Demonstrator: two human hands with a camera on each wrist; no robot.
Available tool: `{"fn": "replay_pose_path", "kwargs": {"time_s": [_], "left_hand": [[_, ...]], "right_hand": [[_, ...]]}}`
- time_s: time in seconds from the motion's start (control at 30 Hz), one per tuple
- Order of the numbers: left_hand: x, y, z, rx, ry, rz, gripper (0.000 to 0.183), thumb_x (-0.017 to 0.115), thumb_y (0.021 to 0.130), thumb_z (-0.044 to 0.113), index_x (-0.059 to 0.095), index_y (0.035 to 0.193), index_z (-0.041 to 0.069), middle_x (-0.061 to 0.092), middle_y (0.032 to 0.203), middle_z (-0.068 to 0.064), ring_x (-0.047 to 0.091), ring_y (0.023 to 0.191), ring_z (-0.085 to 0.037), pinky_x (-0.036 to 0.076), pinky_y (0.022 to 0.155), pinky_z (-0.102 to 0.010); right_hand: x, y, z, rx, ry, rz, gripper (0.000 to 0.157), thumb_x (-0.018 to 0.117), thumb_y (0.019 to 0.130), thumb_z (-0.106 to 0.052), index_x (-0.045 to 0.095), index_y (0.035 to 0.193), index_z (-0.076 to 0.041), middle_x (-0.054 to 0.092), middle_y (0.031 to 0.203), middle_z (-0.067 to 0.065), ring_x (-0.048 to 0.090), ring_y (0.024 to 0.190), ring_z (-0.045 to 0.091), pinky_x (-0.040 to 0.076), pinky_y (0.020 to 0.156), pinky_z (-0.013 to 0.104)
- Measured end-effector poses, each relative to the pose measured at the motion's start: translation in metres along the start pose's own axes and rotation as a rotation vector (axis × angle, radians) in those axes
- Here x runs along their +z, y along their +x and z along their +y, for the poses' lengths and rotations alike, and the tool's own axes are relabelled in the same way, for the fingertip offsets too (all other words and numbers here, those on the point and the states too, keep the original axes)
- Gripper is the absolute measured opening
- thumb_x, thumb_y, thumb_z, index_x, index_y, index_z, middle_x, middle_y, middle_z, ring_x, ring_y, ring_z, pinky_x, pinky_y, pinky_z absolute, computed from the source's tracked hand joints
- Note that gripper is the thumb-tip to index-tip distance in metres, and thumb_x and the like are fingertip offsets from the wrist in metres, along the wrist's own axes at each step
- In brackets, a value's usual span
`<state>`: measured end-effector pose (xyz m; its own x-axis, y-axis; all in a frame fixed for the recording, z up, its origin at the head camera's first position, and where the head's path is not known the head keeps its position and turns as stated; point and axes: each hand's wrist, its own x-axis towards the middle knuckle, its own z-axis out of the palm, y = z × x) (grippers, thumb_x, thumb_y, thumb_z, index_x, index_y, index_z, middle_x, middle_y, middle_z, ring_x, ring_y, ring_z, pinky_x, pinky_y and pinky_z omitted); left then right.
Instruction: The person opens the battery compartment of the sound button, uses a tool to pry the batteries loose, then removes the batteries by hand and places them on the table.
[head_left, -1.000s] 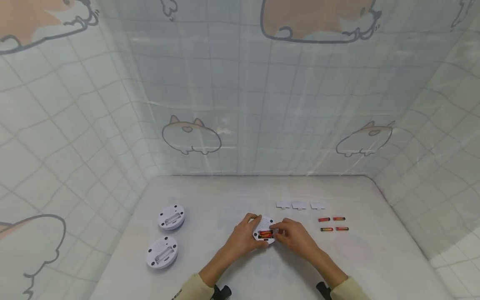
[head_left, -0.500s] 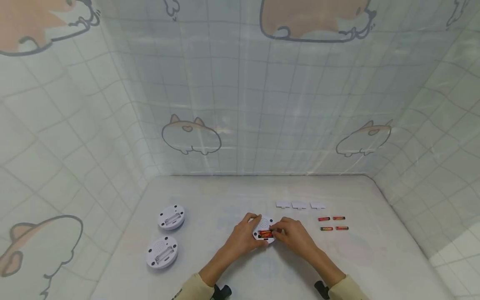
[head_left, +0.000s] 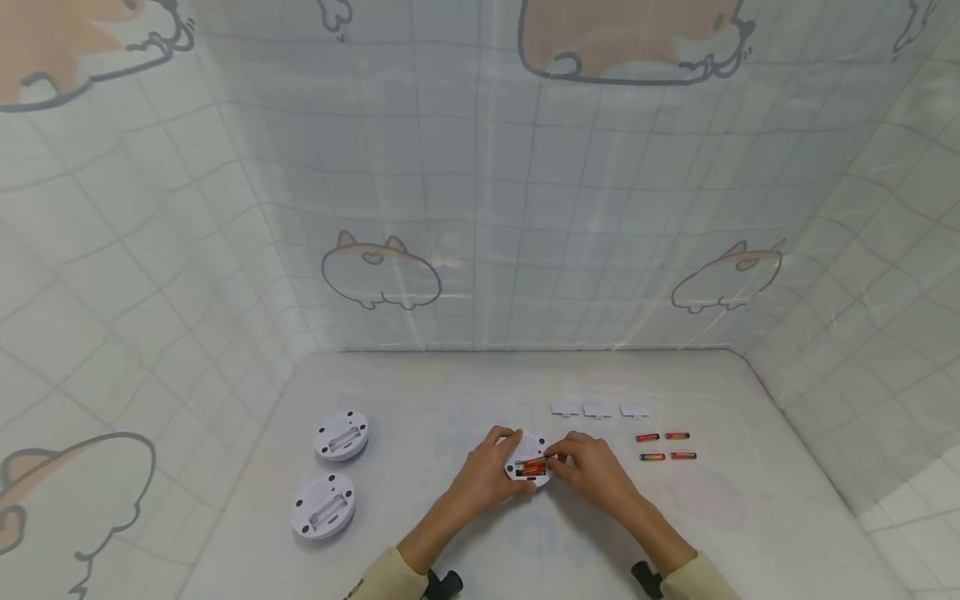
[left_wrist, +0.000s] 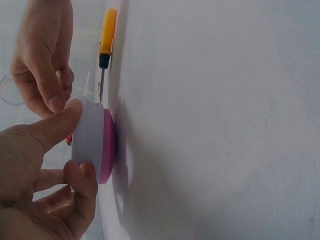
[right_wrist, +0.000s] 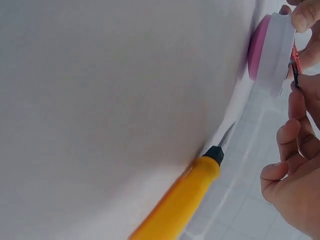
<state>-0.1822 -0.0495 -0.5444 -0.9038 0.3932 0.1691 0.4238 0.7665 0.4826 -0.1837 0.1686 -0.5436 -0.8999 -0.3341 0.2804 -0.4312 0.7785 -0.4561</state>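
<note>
My left hand (head_left: 483,471) holds a round white battery-powered unit (head_left: 527,444) by its edge, thumb and fingers on opposite sides. The unit lies with its speaker holes and battery bay facing up; a pink rim (left_wrist: 107,145) shows beneath it in the left wrist view. Red and black batteries (head_left: 531,471) lie in the bay. My right hand (head_left: 592,471) pinches one end of a battery (right_wrist: 296,62), which sits tilted at the bay. How far its other end sits in the bay is hard to tell.
Two similar white units (head_left: 342,435) (head_left: 324,506) with bare battery bays stand at left. Three white battery covers (head_left: 597,411) line the back right, near several loose batteries (head_left: 652,457). A yellow-handled screwdriver (right_wrist: 185,195) lies on the table. Patterned curtains (head_left: 480,208) surround the table.
The battery in my right fingers has tilted, its right end rising. My right hand has shifted slightly, while the left hand and unit have stayed in place.
</note>
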Motion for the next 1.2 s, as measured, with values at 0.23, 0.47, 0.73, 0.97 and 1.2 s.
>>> {"fn": "replay_pose_path", "kwargs": {"time_s": [0.23,0.47,0.73,0.97,1.2], "left_hand": [[0.001,-0.001,-0.002,-0.017,-0.018,-0.011,0.088,0.087,0.076,0.044,0.051,0.147,0.006,0.051,0.141,-0.006,0.059,0.114,-0.02,0.05,0.097,-0.046],[0.0,0.0,-0.002,-0.032,-0.052,-0.012,0.088,0.088,0.076,0.042,0.05,0.147,0.007,0.051,0.142,-0.006,0.059,0.112,-0.021,0.049,0.096,-0.047],[0.003,0.001,-0.003,-0.056,-0.052,-0.024,0.087,0.088,0.076,0.043,0.051,0.147,0.008,0.05,0.142,-0.006,0.057,0.108,-0.019,0.049,0.097,-0.046],[0.002,0.0,-0.002,-0.049,-0.06,-0.023,0.088,0.088,0.076,0.044,0.051,0.147,0.008,0.051,0.141,-0.006,0.058,0.107,-0.019,0.049,0.096,-0.047],[-0.001,0.0,0.0,-0.047,-0.062,-0.018,0.087,0.088,0.076,0.043,0.052,0.146,0.007,0.051,0.141,-0.006,0.059,0.107,-0.019,0.049,0.096,-0.048]], "right_hand": [[-0.012,-0.008,0.01,0.091,0.088,0.012,0.013,0.079,0.088,-0.019,0.077,0.098,-0.028,0.06,0.084,-0.02,0.049,0.07,0.004,0.043,0.061,0.022],[-0.035,-0.014,0.027,0.178,0.039,0.034,0.01,0.076,0.09,-0.022,0.078,0.099,-0.027,0.061,0.088,-0.016,0.05,0.074,0.007,0.044,0.063,0.024],[-0.05,-0.019,0.059,0.226,-0.072,0.032,0.01,0.077,0.089,-0.02,0.078,0.099,-0.021,0.062,0.089,-0.006,0.052,0.073,0.012,0.045,0.061,0.024],[-0.049,-0.018,0.08,0.249,-0.206,0.03,0.01,0.078,0.086,-0.016,0.08,0.096,-0.015,0.066,0.087,0.001,0.054,0.07,0.015,0.045,0.06,0.03],[-0.047,-0.009,0.089,0.289,-0.265,0.001,0.011,0.079,0.086,-0.017,0.08,0.097,-0.014,0.067,0.089,0.004,0.057,0.077,0.021,0.047,0.071,0.048]]}}
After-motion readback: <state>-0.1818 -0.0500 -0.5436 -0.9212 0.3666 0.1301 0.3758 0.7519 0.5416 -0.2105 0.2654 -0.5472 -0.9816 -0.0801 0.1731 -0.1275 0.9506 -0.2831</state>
